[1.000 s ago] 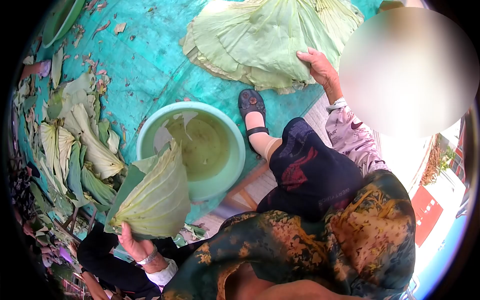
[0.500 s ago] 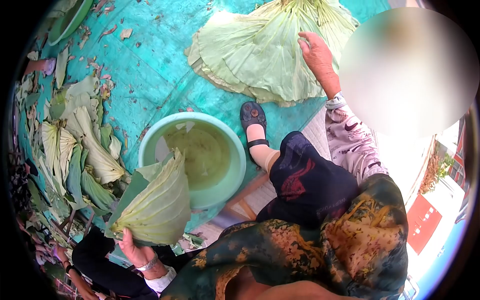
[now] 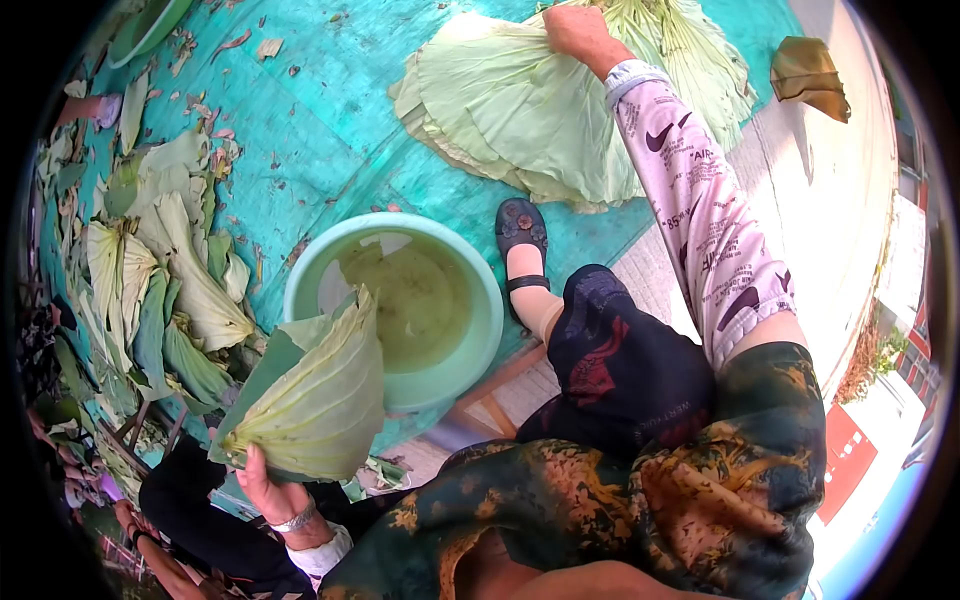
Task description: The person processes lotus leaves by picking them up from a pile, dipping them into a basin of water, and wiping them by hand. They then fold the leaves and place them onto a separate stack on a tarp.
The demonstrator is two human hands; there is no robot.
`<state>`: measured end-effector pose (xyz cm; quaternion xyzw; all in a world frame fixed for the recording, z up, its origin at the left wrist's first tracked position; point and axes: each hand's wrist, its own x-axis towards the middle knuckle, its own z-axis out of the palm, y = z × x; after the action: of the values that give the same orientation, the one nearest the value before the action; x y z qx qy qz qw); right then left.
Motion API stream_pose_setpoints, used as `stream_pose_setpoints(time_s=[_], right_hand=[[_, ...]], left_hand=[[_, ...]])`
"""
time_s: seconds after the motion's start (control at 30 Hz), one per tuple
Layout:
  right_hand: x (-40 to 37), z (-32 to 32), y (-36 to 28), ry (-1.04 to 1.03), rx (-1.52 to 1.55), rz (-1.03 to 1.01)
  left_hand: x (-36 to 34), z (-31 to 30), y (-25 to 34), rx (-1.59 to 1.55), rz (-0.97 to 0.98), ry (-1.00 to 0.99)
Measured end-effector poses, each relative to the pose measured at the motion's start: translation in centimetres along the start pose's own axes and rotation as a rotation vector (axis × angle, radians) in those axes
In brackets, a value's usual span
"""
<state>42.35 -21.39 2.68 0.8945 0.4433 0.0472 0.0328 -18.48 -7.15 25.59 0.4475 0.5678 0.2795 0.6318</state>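
My left hand [image 3: 273, 488] grips the pointed end of a folded bundle of pale green lotus leaves [image 3: 315, 405], held up in front of the basin. The bundle overlaps the near left rim of the light green plastic basin [image 3: 488, 335], which holds murky yellowish water. Farther off, my right hand [image 3: 583, 36] is at the upper edge of a large fanned stack of lotus leaves [image 3: 520, 120]. Its fingers are curled down onto the leaves near their gathered end, and the fingertips are hidden.
A teal tarp [image 3: 300, 130] strewn with leaf scraps covers the ground. A heap of crumpled leaves [image 3: 190, 280] lies at the left. Another green basin [image 3: 150, 35] is at the top left. Other people's hands show at the left edge. A brown folded piece [image 3: 810, 80] is at the upper right.
My right hand has reached farther out and to the left, from above the stack to its upper edge, and its fingers have curled in. My left hand still holds the leaf bundle.
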Motion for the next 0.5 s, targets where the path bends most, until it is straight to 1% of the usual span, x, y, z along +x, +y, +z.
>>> stream_pose_setpoints(time_s=[0.07,0.17,0.27,0.37,0.43,0.5], right_hand=[[0.2,0.3,0.0,-0.067,-0.015,-0.003],[0.2,1.1,0.1,0.033,-0.004,-0.032],[0.0,-0.8,-0.7,-0.145,-0.031,0.019],[-0.8,-3.6,-1.8,0.016,0.473,-0.011],[-0.1,-2.0,-1.7,0.036,0.518,-0.007],[0.3,-1.7,-2.1,0.087,0.574,-0.025]], left_hand=[[0.0,0.0,0.0,0.006,0.005,0.0],[-0.2,0.3,0.2,-0.007,0.007,0.017],[-0.1,0.5,0.1,-0.021,0.012,0.023],[0.0,0.0,0.0,-0.025,0.004,0.012],[0.0,0.0,0.0,-0.026,-0.002,0.001],[-0.1,0.2,0.1,-0.028,-0.001,-0.009]])
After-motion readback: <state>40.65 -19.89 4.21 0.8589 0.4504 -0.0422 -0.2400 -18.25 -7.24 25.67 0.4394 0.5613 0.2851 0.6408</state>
